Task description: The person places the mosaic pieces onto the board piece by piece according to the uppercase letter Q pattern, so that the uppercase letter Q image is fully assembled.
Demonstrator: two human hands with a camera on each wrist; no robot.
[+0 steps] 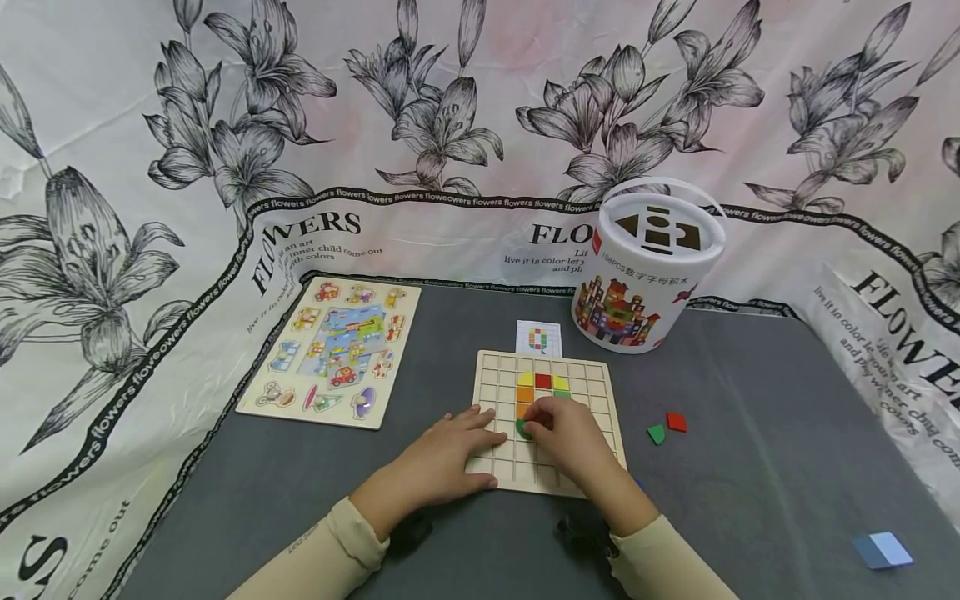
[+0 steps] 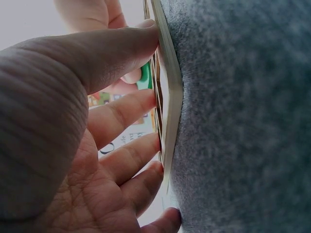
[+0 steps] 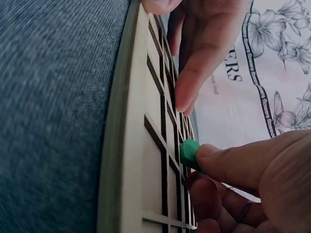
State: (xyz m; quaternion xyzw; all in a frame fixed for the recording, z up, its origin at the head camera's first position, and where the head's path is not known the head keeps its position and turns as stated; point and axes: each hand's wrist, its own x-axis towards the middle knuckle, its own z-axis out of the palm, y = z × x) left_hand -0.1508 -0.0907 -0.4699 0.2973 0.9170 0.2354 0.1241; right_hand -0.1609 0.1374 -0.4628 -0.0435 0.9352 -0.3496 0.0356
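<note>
A wooden grid board (image 1: 506, 474) lies on the grey table. On it several coloured tiles form a curved shape: a red tile (image 1: 543, 381), yellow ones at the corners, orange tiles (image 1: 526, 395) down the left. My right hand (image 1: 573, 437) pinches a green tile with a rounded corner (image 3: 189, 153) between thumb and fingers, low on the orange column. My left hand (image 1: 442, 454) rests with spread fingers on the board's left side; in the left wrist view its fingertips (image 2: 146, 99) touch the board's surface and edge. A patterned card (image 1: 538, 339) lies at the board's far edge.
Right of the board lie a loose red tile (image 1: 677, 422) and a green tile (image 1: 656, 434). A white lidded bucket (image 1: 626, 287) stands behind at the right. A picture puzzle board (image 1: 300, 406) lies at the left. Near the right front is a light-blue block (image 1: 885, 551).
</note>
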